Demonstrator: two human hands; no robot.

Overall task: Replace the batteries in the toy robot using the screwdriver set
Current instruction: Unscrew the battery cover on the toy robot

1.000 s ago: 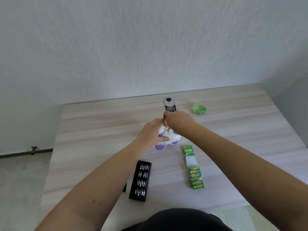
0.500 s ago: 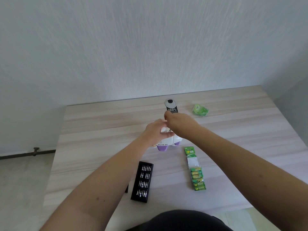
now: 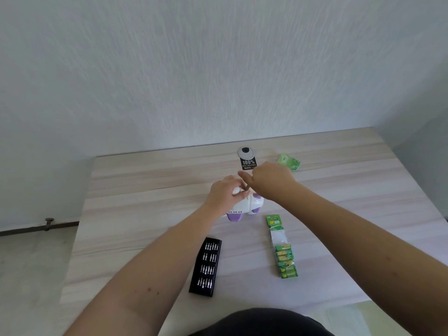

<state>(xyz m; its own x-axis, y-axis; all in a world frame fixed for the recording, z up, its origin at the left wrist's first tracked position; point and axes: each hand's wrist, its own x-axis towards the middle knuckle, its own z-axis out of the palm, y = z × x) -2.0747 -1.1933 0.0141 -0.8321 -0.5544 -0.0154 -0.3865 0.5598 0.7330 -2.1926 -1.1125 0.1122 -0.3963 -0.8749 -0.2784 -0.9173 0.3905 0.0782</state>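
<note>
The right hand (image 3: 272, 181) hung over the toy robot (image 3: 244, 205) with its fingers curled down around a thin dark shaft, seemingly a screwdriver (image 3: 247, 187), whose tip met the toy's upper side; the grip itself was mostly hidden behind the knuckles. The left hand (image 3: 224, 194) lay on the toy's near-left flank, fingers wrapped over the white shell and steadying it against the worktop (image 3: 135, 214).

The toy lay on its side near the middle of the worktop, purple feet toward the person. It looked like light, hollow hard plastic: stiff, smooth and rounded, so probably prone to rolling or skidding under the driver's push. The broad white body seemed the safest place to hold it, rather than the small purple limbs.

Nearer the person, left of centre, an open black bit case (image 3: 206, 266) held four rows of silver bits standing in their slots. To the right lay a green battery strip pack (image 3: 282, 248), its upper pocket apparently empty and green cells filling the lower ones. Beyond the hands sat a black-and-white card (image 3: 247, 159) and a crumpled green wrapper (image 3: 288, 162).
</note>
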